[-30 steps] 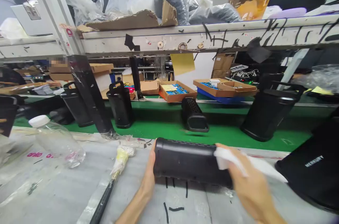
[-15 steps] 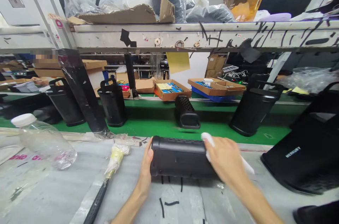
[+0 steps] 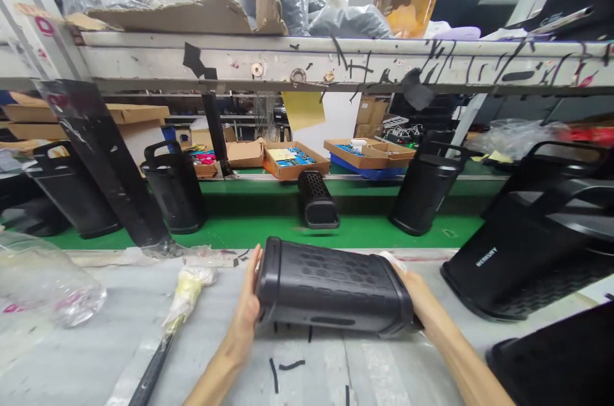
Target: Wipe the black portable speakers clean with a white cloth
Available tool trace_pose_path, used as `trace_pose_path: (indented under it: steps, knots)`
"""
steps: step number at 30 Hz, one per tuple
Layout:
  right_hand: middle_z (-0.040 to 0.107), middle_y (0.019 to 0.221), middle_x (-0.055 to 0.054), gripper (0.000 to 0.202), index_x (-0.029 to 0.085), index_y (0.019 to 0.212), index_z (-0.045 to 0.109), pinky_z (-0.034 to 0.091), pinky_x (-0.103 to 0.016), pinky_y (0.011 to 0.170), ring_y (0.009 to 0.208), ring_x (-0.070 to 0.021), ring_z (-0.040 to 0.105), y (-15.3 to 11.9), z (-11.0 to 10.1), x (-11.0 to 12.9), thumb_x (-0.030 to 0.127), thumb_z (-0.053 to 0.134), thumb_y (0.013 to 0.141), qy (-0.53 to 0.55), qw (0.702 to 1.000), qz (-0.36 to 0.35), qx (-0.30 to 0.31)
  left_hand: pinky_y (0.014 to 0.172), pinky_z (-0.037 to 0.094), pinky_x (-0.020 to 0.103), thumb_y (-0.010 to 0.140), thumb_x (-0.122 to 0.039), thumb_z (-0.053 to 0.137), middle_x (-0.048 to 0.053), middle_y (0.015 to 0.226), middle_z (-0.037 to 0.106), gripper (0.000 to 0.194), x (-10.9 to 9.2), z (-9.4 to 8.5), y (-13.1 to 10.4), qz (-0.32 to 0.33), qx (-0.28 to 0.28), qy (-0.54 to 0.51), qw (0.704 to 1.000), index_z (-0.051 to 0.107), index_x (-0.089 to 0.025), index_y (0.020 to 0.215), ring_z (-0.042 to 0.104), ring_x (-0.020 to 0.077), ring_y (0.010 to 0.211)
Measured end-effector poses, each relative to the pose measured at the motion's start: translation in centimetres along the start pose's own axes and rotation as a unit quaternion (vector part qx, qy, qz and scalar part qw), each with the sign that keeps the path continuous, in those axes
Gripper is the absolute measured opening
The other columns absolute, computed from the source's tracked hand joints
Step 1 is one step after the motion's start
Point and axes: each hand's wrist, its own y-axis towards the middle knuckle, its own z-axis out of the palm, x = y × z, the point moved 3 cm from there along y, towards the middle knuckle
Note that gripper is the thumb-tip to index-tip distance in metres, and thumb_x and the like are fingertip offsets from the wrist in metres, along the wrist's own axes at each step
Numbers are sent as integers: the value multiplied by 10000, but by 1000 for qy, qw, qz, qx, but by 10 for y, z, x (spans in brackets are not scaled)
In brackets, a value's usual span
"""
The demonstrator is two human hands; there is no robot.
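A black portable speaker (image 3: 330, 284) lies on its side just above or on the worktop, its honeycomb-patterned face turned up. My left hand (image 3: 247, 304) is pressed round the speaker's left end. At the other end, my right hand (image 3: 418, 294) grips a white cloth (image 3: 394, 261) against the speaker; its fingertips are hidden behind the end. Left of my hands lies a black-handled tool (image 3: 167, 335) whose head is wrapped in pale, yellowish material.
Black speakers stand on the green conveyor (image 3: 240, 227), and one speaker (image 3: 318, 201) lies there. A MERKURY speaker (image 3: 518, 265) is on the right. A clear plastic bottle (image 3: 62, 291) lies left. A shelf beam (image 3: 268, 64) crosses above. Boxes (image 3: 297, 166) sit beyond the conveyor.
The speaker has been rolled so its patterned face shows more. My right hand has moved from its upper front to its right end, with the cloth. The whole view has shifted.
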Motion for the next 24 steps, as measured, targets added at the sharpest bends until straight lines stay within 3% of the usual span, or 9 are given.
trace_pose_path:
  steps: [2,4,7,9,12,14,16,19,24]
  knots:
    - [545,445,-30,437,216,512,544,413,-320,408,419,-205,518,1,0,-2,620,525,677,-8,999,25,-24,1156,246,422,778,-579,620,39,1476,457,673,7,-4,6,-139,-17,-17,990,503,-261,1360,323,287,1405]
    - [448,377,-3,475,245,484,460,336,-304,355,351,-180,436,-1,0,-5,669,475,697,-19,998,38,-39,1146,274,439,894,-491,504,31,1425,520,507,7,-6,9,-226,-36,-30,973,519,-263,1346,382,255,1377]
    - [437,396,-6,509,251,480,421,358,-309,394,387,-181,446,-6,2,-5,701,426,718,-37,998,13,-55,1163,244,344,925,-461,469,5,1373,574,432,0,-6,9,-241,-57,-31,968,578,-250,1286,396,186,1368]
    - [508,462,-30,518,233,517,483,430,-333,488,478,-213,518,-8,1,-1,697,409,734,-56,996,-19,-61,1159,247,309,917,-441,497,3,1347,598,407,-3,-5,8,-246,-64,-24,967,602,-238,1254,419,169,1352]
    - [684,873,-110,487,184,789,639,454,-430,847,900,-309,612,-12,-9,14,634,459,747,-89,988,-84,-97,1147,282,324,908,-444,509,36,1306,630,407,-2,-4,8,-257,-87,-4,963,634,-196,1207,464,187,1320]
    - [623,1185,-134,500,165,1059,633,295,-509,1039,1178,-337,497,-19,-17,29,556,476,788,-135,959,-184,-166,1153,274,337,887,-474,535,43,1308,628,424,0,-6,9,-259,-97,10,961,652,-190,1179,454,196,1328]
    - [585,1275,-124,452,169,1205,581,259,-532,1075,1264,-315,446,-32,-16,44,441,457,865,-189,907,-330,-182,1156,269,338,874,-493,549,38,1315,622,428,2,-7,10,-257,-97,14,962,664,-199,1162,435,197,1342]
    - [626,1241,-101,380,191,1278,545,412,-463,1023,1207,-260,537,-58,11,58,277,434,925,-245,828,-499,-73,1158,263,315,883,-493,532,26,1320,617,413,4,-10,12,-251,-85,11,964,677,-212,1150,431,187,1346]
    - [560,1309,-190,440,30,1304,512,481,-447,995,1197,-299,550,-103,88,87,252,383,946,-303,764,-569,37,1149,293,345,886,-475,534,52,1296,633,418,5,-11,13,-233,-69,12,970,681,-184,1149,436,212,1343]
